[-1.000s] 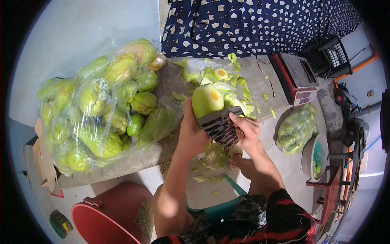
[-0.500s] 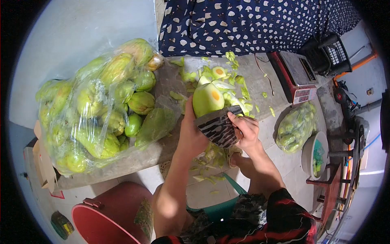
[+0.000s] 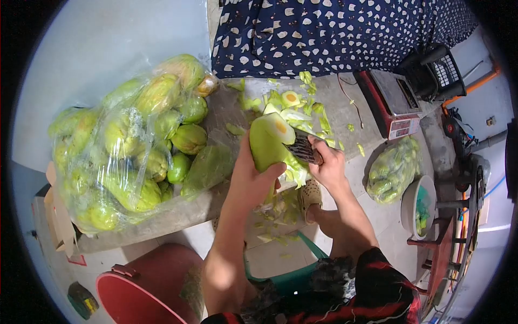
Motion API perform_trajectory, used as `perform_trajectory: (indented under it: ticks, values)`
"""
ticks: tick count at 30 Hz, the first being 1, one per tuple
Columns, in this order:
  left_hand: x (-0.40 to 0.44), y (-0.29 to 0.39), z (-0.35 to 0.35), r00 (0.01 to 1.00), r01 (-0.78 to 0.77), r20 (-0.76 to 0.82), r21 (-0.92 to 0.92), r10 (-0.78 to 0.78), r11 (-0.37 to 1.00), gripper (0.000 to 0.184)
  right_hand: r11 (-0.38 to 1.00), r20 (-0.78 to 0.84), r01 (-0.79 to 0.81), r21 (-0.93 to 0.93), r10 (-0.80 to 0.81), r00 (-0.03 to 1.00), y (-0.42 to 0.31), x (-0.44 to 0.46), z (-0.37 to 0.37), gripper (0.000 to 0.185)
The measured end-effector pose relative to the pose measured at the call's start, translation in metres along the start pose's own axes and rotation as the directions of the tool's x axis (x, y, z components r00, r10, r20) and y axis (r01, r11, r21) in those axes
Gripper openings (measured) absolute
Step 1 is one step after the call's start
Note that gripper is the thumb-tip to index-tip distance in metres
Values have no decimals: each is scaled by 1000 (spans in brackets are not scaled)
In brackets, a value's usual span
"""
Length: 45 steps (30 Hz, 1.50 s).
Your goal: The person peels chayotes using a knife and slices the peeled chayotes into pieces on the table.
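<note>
A partly peeled green papaya [image 3: 263,141] rests in my left hand [image 3: 249,177], whose fingers and thumb wrap its near end. Its far end is cut off, showing a pale face with an orange centre. My right hand [image 3: 330,164] is closed round a broad, dark-patterned knife [image 3: 305,148]. The blade lies against the papaya's right side, where a strip of peel [image 3: 295,170] hangs down. Just beyond the fruit, peelings [image 3: 321,116] and a cut papaya end [image 3: 290,98] lie on the concrete slab [image 3: 337,92].
A clear plastic bag of green papayas [image 3: 124,140] fills the slab's left side. To the right are a red weighing scale [image 3: 386,102], another filled bag [image 3: 394,170] and a white basin [image 3: 415,208]. A red bucket [image 3: 148,286] stands below left. More peelings [image 3: 278,213] litter the floor.
The knife has turned from broadside view to nearly edge-on, against the papaya's right side. My left thumb now shows across the fruit, and a peel strip hangs from it.
</note>
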<state>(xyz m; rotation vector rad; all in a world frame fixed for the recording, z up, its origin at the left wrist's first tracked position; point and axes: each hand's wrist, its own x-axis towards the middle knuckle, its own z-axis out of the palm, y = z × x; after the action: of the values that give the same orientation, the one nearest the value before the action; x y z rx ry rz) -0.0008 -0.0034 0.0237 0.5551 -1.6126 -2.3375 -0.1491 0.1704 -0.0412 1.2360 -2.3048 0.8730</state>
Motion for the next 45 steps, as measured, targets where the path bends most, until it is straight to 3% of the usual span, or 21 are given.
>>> perform_trajectory:
  ticks: [3, 6, 9, 14, 19, 24, 26, 27, 29, 30, 31, 32, 34, 36, 39, 41, 45]
  values:
    - [-3, 6, -11, 997, 42, 70, -8, -42, 999, 78, 999, 36, -27, 29, 26, 999, -7, -1, -6, 48]
    - [-5, 4, -19, 979, 98, 183, -16, -93, 995, 76, 995, 70, 94, 16, -95, 993, -6, 1, -15, 42]
    - [-7, -1, -9, 970, 129, 217, -74, -111, 989, 72, 980, -38, 185, 76, -183, 982, -13, 4, -13, 50]
    - [3, -7, -8, 989, 19, 149, 26, -22, 999, 77, 967, 152, -247, -70, 255, 955, 13, -4, -2, 39]
    - [3, -8, -9, 989, -24, 146, -32, 29, 999, 76, 965, 120, -263, -18, 263, 957, 13, 0, -6, 36]
    - [1, -3, -9, 996, 21, 91, 3, -21, 1000, 78, 952, 140, -303, -30, 304, 942, 0, 3, -12, 35]
    - [1, -2, -12, 996, 47, 77, 10, -48, 999, 80, 911, 81, -406, 74, 400, 913, -4, 7, -15, 34]
    - [2, -5, -13, 998, -20, 61, 17, 19, 1000, 84, 911, 81, -407, 72, 401, 912, -1, 7, -14, 34]
    - [5, -13, -12, 995, -89, 56, 27, 87, 996, 87, 917, 181, -322, -235, 367, 913, 8, 9, -12, 32]
    - [6, -15, -13, 981, -194, 26, 135, 192, 972, 90, 917, 174, -325, -232, 368, 913, 5, 10, -15, 32]
    - [8, -15, -15, 954, -292, 1, 243, 301, 925, 93, 912, 189, -397, -101, 409, 893, -1, 12, -20, 30]
    - [9, -15, -15, 953, -292, -7, 241, 303, 925, 93, 886, 217, -462, 24, 447, 868, -5, 14, -25, 29]
    - [11, -12, -12, 891, -434, 3, 296, 453, 851, 93, 885, 163, -450, 122, 429, 888, -11, 14, -31, 28]
    - [9, -9, -10, 900, -417, -11, 271, 437, 867, 93, 877, 95, -426, 222, 416, 905, -13, 16, -30, 27]
    - [7, -3, -5, 915, -378, -31, 287, 403, 881, 94, 808, 181, -537, 242, 506, 843, -9, 13, -26, 27]
    - [6, 0, -3, 921, -351, -44, 332, 386, 875, 95, 859, 122, -440, 261, 423, 898, -7, 6, -22, 26]
    - [6, -4, 0, 941, -299, -97, 214, 325, 930, 92, 840, -35, -345, 418, 394, 918, -9, 3, -14, 26]
